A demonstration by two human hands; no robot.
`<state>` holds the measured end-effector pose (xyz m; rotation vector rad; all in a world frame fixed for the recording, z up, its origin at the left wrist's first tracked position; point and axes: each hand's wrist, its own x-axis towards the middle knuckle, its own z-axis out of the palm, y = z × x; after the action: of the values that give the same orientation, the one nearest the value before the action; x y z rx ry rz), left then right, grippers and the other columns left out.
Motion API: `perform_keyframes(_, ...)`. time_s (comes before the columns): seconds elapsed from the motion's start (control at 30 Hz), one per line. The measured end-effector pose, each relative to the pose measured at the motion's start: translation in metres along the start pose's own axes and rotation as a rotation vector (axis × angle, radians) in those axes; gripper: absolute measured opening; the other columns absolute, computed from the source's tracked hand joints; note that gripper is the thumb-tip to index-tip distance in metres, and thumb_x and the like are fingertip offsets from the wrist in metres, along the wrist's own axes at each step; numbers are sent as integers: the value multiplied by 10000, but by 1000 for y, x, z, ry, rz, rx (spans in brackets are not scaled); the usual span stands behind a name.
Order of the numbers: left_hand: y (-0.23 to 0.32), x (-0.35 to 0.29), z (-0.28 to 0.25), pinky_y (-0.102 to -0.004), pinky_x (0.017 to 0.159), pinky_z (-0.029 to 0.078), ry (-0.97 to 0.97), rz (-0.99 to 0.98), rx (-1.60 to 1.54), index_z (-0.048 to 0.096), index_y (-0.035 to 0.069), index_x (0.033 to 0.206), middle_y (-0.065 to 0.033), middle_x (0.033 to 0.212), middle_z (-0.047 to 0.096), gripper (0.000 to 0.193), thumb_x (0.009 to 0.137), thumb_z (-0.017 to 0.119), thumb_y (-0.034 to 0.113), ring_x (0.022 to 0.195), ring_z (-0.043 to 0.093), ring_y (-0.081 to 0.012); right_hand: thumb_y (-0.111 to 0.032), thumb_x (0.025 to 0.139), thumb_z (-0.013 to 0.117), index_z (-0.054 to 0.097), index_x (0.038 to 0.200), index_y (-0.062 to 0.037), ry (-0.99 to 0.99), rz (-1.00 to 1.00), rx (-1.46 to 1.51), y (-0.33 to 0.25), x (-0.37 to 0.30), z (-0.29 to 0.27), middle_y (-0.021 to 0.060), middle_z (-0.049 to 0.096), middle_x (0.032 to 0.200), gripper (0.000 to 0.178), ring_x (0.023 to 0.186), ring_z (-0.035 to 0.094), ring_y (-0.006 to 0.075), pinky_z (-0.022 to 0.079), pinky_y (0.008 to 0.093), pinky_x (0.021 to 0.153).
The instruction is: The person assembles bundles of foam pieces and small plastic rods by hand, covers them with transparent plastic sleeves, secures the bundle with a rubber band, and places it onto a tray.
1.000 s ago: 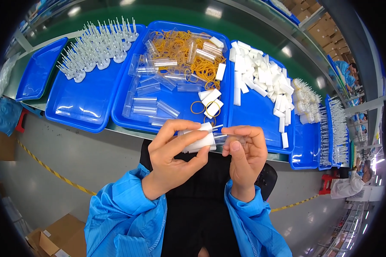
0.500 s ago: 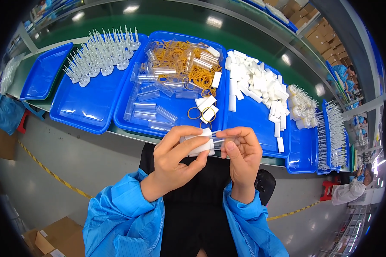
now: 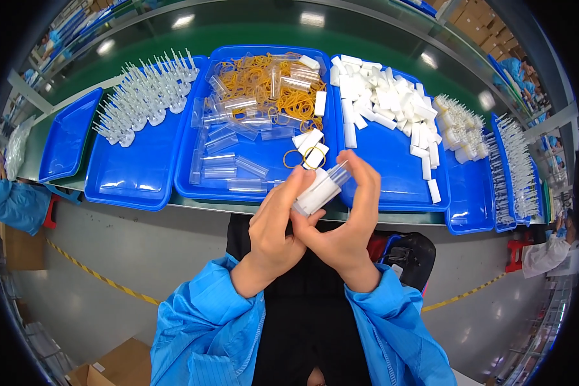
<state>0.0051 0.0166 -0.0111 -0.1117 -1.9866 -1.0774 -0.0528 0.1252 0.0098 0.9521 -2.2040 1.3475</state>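
Between my hands, over the front edge of the table, is a small bundle of clear plastic tubes with white blocks (image 3: 319, 193) in them. It slants up to the right. My left hand (image 3: 273, 228) is closed round its left side, the fingers partly covering it. My right hand (image 3: 349, 225) is closed on it too, the index finger at the clear upper end and the thumb at the lower end. Just beyond lie loose white blocks (image 3: 314, 157) and a yellow rubber band (image 3: 294, 158) in the middle blue tray (image 3: 185, 174).
Clear tubes (image 3: 251, 167) and a heap of rubber bands (image 3: 244, 71) share the middle tray. To its right, a blue tray (image 3: 386, 186) holds many white blocks (image 3: 392, 103). White thin-stemmed parts (image 3: 151, 96) stand in the left tray. Two chained-looking rows of similar parts (image 3: 518, 167) stand far right.
The bundle has turned from nearly level to slanting up rightward. My right index finger has moved to its upper end, and my hands have come closer together. The view has shifted slightly.
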Motion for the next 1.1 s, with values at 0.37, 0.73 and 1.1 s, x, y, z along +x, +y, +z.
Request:
perform_keyframes(0.37,-10,-5,0,-397,881,561,58,85,115,308,-105,1415,-209,1256,616,828,758,801,8,1090,651,-339,-177,598,848,589,1242,6,42,-91,-157,-7,-3,8,164,512,1156,717,1242,416,409,353,523,1028)
perform_keyframes(0.73,-20,7,-43,-393,972,502,189,-102,78,531,-81,1293,-262,1267,589,549,793,746,-14,1129,625,-338,-150,714,805,535,1298,39,2,27,212,18,20,12,181,507,1192,670,1110,503,325,410,363,962)
perform_keyframes(1.1,-19,15,-82,-409,850,599,391,-439,-538,537,-87,1278,-238,1321,546,413,893,647,11,1145,606,-326,-87,703,762,691,872,-39,-329,-171,-62,6,53,53,82,574,897,190,887,535,286,443,393,763)
